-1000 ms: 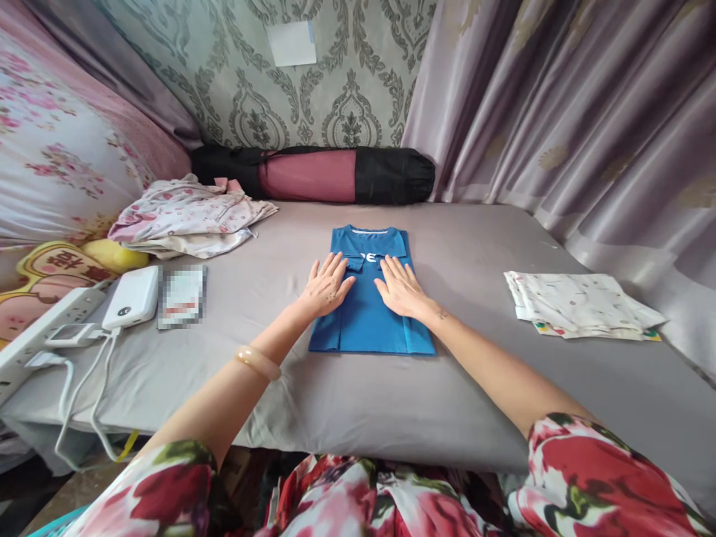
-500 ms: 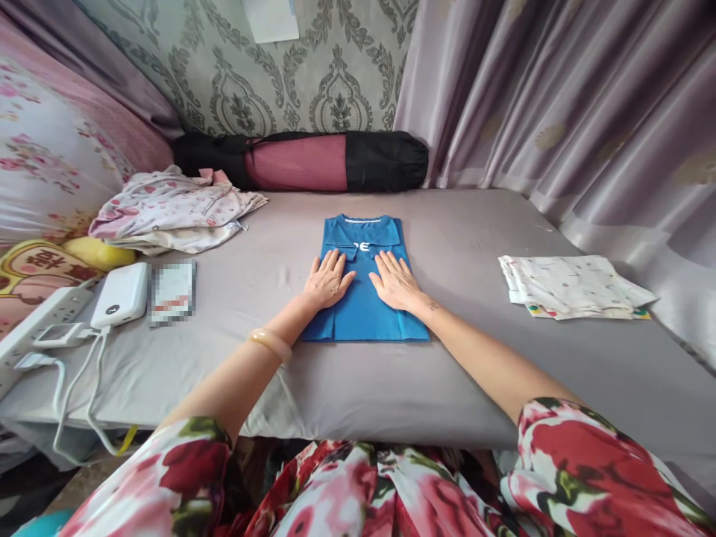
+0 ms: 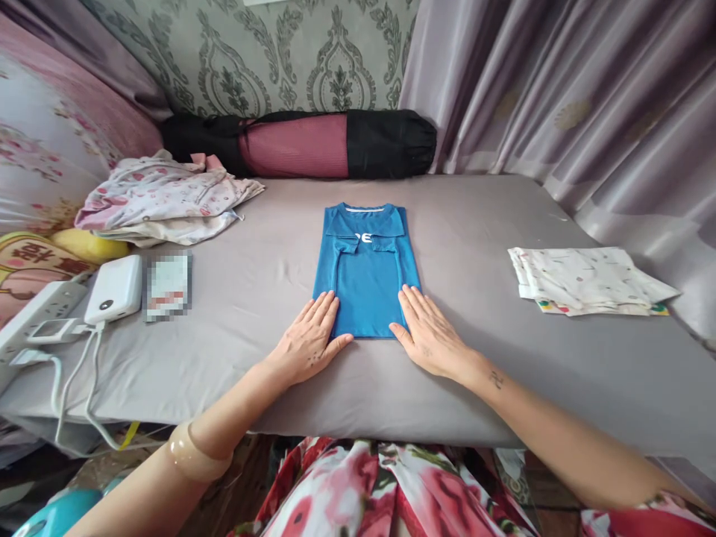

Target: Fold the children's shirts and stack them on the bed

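1. Blue crew-neck shirt [image 3: 366, 287]: folded, ctr of grey sheet [image 3: 235, 321]; sleeve ends [image 3: 347, 245] now fully uncovered.
2. L hand [image 3: 310, 339]: was mid-shirt, now flat at lower L corner; fingers nearly together, thumb out.
3. R hand [image 3: 433, 339]: ditto, lower R corner.

11 o'clock: long black-and-maroon cylindrical fabric bag [image 3: 296, 145] in front of grey damask-patterned wallpaper [image 3: 291, 56] | 10 o'clock: crumpled white-and-pink printed cloth [image 3: 168, 194] | 9 o'clock: white rounded plastic power bank [image 3: 115, 287] with white cables [image 3: 95, 374], between white plastic power strip [image 3: 53, 306] and flat blurred packet [image 3: 168, 280] | 3 o'clock: folded white patterned cloth [image 3: 587, 277] | 2 o'clock: shiny mauve fabric curtain [image 3: 531, 89]
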The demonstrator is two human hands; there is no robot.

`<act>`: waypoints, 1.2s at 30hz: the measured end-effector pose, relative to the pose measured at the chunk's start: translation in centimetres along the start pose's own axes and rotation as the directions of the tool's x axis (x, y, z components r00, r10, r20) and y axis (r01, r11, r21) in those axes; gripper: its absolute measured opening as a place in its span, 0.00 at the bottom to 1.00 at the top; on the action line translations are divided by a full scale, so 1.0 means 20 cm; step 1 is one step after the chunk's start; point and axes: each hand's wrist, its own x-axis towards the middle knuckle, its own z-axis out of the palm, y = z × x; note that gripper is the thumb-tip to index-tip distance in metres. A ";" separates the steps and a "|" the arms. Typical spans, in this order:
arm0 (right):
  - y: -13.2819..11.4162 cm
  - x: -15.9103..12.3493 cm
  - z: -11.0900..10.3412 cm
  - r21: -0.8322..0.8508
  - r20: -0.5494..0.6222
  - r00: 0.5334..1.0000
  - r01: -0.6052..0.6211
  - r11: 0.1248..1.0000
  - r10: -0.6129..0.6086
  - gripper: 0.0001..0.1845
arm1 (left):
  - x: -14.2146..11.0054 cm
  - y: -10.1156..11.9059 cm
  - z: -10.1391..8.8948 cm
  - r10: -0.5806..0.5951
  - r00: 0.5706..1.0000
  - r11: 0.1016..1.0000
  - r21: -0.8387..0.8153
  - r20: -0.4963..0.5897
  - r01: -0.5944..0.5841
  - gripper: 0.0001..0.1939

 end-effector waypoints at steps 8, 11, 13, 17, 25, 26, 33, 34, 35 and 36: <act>-0.02 -0.01 -0.08 0.019 0.013 1.000 0.010 1.000 -0.010 0.38 | 0.03 -0.02 -0.10 0.116 0.991 0.993 0.037 -0.063 -0.114 0.36; -0.07 -0.04 -0.11 0.020 -0.062 0.994 0.086 0.996 -0.085 0.32 | 0.03 -0.02 -0.11 0.274 0.958 0.960 0.076 -0.080 -0.269 0.23; -0.11 -0.06 -0.11 0.022 -0.090 0.983 0.164 0.986 -0.162 0.28 | 0.03 -0.01 -0.11 0.378 0.921 0.923 0.109 -0.093 -0.368 0.17; -0.16 -0.06 -0.10 0.010 -0.099 0.968 0.231 0.973 -0.229 0.23 | 0.03 0.01 -0.12 0.437 0.897 0.895 0.130 -0.073 -0.426 0.14; -0.10 0.01 -0.11 -0.025 -0.153 0.969 0.190 0.981 -0.192 0.22 | 0.09 0.03 -0.11 0.228 0.950 0.973 0.016 -0.211 -0.230 0.15; -0.08 0.01 -0.11 -0.031 -0.162 0.970 0.176 0.984 -0.179 0.25 | 0.09 0.02 -0.11 0.239 0.947 0.970 0.018 -0.213 -0.241 0.14; 0.10 -0.06 -0.12 0.017 -0.177 0.979 0.109 0.994 -0.105 0.33 | -0.03 -0.09 -0.10 0.272 0.937 0.962 0.066 -0.220 -0.264 0.17; 0.12 -0.07 -0.12 0.026 -0.173 0.978 0.125 0.992 -0.119 0.33 | -0.05 -0.11 -0.10 0.267 0.940 0.964 0.053 -0.213 -0.262 0.19; 0.14 -0.07 -0.12 0.032 -0.168 0.976 0.146 0.989 -0.138 0.33 | -0.06 -0.13 -0.10 0.265 0.942 0.964 0.033 -0.205 -0.264 0.20; 0.15 -0.07 -0.12 0.037 -0.165 0.973 0.168 0.985 -0.160 0.32 | -0.07 -0.15 -0.11 0.264 0.945 0.963 0.006 -0.192 -0.268 0.22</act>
